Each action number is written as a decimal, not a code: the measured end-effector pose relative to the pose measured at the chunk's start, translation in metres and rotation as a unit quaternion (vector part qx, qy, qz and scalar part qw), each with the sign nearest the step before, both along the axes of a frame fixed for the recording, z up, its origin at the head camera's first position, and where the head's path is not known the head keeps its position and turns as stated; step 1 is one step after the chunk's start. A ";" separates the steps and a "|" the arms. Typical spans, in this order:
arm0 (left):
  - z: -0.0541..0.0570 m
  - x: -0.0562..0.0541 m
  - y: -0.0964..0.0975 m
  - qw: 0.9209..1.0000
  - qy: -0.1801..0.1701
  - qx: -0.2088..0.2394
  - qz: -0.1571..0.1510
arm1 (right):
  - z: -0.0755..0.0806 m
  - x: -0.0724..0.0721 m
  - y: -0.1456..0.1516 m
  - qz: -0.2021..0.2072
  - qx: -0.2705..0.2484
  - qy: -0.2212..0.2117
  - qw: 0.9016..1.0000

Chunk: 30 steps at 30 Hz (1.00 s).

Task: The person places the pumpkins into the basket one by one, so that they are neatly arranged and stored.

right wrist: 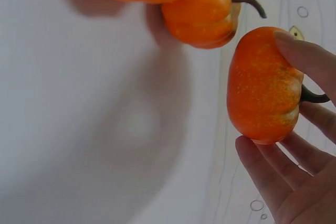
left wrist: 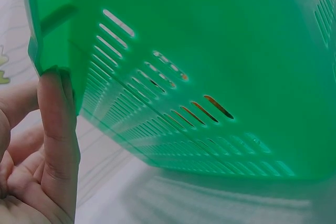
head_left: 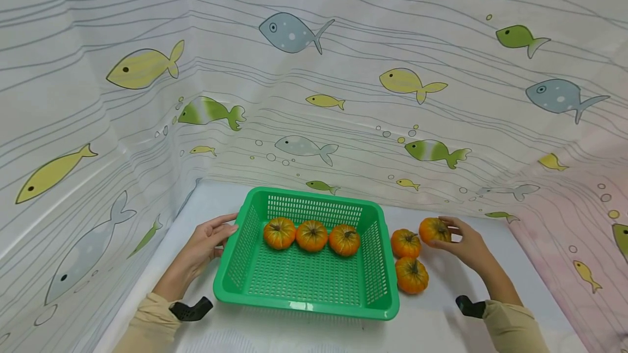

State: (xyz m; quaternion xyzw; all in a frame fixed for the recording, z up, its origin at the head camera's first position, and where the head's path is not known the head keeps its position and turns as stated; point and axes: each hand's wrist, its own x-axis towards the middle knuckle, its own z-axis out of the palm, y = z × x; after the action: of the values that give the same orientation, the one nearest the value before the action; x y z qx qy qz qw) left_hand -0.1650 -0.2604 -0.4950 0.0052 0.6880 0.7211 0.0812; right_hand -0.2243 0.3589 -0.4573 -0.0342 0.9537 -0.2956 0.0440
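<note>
A green plastic basket (head_left: 304, 301) with slotted walls sits on the table, three small orange pumpkins (head_left: 311, 236) in a row towards its far side. My left hand (head_left: 203, 241) holds the basket's left rim; up close, in the left wrist view, the fingers (left wrist: 56, 129) meet the rim's edge. To the right of the basket, my right hand (head_left: 463, 241) grips a small pumpkin (right wrist: 265, 85) between thumb and fingers, its dark stem pointing towards the palm. Two more pumpkins (head_left: 411, 275) lie between that hand and the basket, close against its right wall.
A white tabletop (head_left: 441, 309) lies under everything. Fish-printed curtains (head_left: 314, 80) rise behind and at both sides, close to the table's far edge. Black wrist mounts (head_left: 191, 309) stick out from both sleeves.
</note>
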 end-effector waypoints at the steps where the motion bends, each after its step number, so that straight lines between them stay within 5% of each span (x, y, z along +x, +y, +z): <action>1: 0.000 0.000 0.000 1.000 0.000 0.000 -0.001 | 0.001 0.000 -0.002 0.001 -0.001 0.000 1.000; 30: 0.001 0.000 0.000 1.000 -0.001 0.000 0.001 | 0.039 0.002 -0.052 0.087 -0.055 0.079 0.992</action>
State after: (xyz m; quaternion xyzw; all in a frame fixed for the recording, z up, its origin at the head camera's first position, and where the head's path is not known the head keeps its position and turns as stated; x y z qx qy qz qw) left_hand -0.1651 -0.2608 -0.4942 0.0038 0.6881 0.7210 0.0815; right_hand -0.2220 0.3072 -0.4182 -0.1428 0.9298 -0.3391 -0.0081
